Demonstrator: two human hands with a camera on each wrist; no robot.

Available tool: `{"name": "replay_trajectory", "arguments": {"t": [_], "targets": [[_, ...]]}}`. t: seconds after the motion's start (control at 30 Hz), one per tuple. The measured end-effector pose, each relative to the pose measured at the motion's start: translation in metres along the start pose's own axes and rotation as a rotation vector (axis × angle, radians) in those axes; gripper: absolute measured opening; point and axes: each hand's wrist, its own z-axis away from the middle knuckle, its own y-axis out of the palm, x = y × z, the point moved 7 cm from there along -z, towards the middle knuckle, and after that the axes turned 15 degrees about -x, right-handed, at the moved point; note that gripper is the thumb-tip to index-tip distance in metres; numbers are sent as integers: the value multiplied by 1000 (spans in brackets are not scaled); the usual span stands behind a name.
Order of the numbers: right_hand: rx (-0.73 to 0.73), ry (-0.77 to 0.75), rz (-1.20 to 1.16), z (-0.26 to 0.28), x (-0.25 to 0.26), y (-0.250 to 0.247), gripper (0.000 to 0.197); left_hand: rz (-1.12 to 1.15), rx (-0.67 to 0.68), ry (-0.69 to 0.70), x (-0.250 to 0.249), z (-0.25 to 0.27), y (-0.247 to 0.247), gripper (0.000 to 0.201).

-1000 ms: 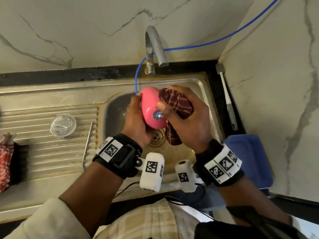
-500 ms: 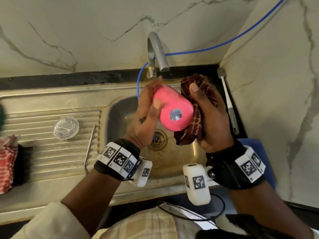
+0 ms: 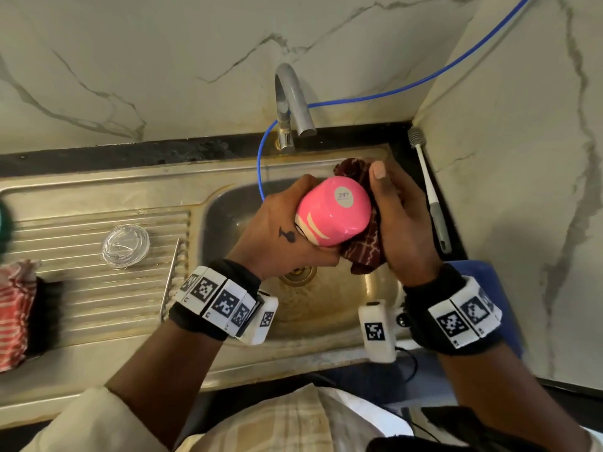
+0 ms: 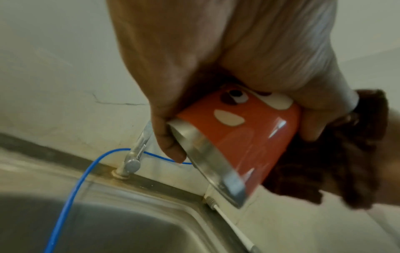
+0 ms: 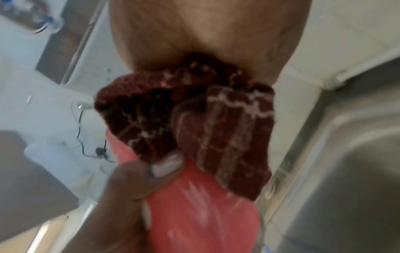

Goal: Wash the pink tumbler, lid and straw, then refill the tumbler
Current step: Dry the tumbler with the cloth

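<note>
The pink tumbler [image 3: 332, 213] hangs over the sink basin [image 3: 228, 220], its base with a round sticker turned up towards me. My left hand [image 3: 277, 233] grips it near the steel rim [image 4: 207, 162]. My right hand [image 3: 401, 223] holds a maroon checked cloth [image 3: 362, 246] against the tumbler's right side, thumb [image 3: 378, 174] up beside the base. In the right wrist view the cloth [image 5: 216, 119] bunches in the palm over the pink wall [image 5: 194, 205]. The clear lid [image 3: 125, 245] lies on the ribbed drainboard at the left. A thin metal straw [image 3: 169, 275] lies at the drainboard's right edge.
The tap [image 3: 293, 102] stands behind the basin with a blue hose [image 3: 261, 164] running down beside it. A long white brush [image 3: 430, 194] lies along the right wall. A red striped cloth [image 3: 16, 311] sits at the far left, a blue pad [image 3: 483, 272] at the right.
The tumbler has been turned in my hands, its base swinging from facing me to facing up and back. Both hands rose towards the tap, and the cloth slid round to the tumbler's right side.
</note>
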Motion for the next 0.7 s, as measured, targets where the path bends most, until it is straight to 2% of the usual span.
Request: {"name": "replay_trajectory", "arguments": {"t": [0.1, 0.2, 0.3, 0.43, 0.47, 0.53, 0.6, 0.7], "targets": [[43, -322, 160, 1, 26, -3, 25, 21, -3, -4, 1, -1, 1, 91], [137, -632, 479, 17, 44, 2, 29, -58, 17, 3, 5, -6, 3, 85], [163, -770, 731, 44, 39, 16, 35, -126, -5, 63, 5, -8, 6, 64], [211, -979, 764, 61, 32, 25, 31, -165, -31, 103, 5, -1, 10, 51], [224, -1008, 755, 59, 32, 24, 30, -174, -35, 102, 6, 2, 12, 51], [240, -968, 760, 47, 30, 25, 30, -198, -56, 66, 6, 5, 14, 60], [240, -850, 784, 33, 25, 27, 32, -283, -87, 36, 8, 2, 10, 68], [167, -674, 756, 13, 18, 31, 32, -406, -63, 87, 12, -2, 5, 80]]}}
